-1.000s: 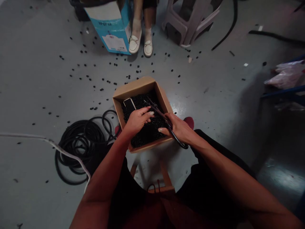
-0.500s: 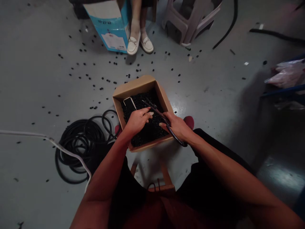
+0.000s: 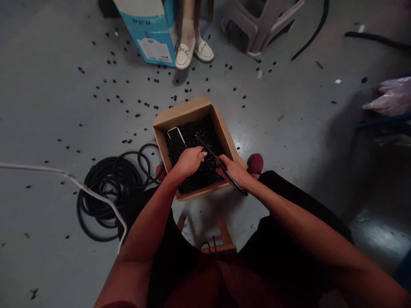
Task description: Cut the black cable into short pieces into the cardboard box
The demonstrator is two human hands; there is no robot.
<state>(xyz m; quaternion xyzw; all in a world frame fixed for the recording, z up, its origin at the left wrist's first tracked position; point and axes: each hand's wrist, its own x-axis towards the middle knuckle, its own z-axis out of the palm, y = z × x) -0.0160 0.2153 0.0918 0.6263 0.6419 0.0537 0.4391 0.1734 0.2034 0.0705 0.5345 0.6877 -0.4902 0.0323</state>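
My left hand is over a cardboard box, its fingers pinched together. Whatever sits between those fingertips is too small to make out. My right hand grips a long, dark, scissor-like tool whose narrow end points away from me, just past my left fingertips. The tool's arms lie close together. Many small black pieces fill the lower part of the box. On top of them, by the far left corner, lies a phone with a light edge.
Coiled black tubing lies on the floor to the left, near a white cable. Black bits are scattered beyond the box. A person's white shoes, a blue carton and a plastic stool are at the far side.
The tool's arms have come together from a spread position, as my right hand tightened around them. My left hand stays pinched almost in place. The view has shifted slightly.
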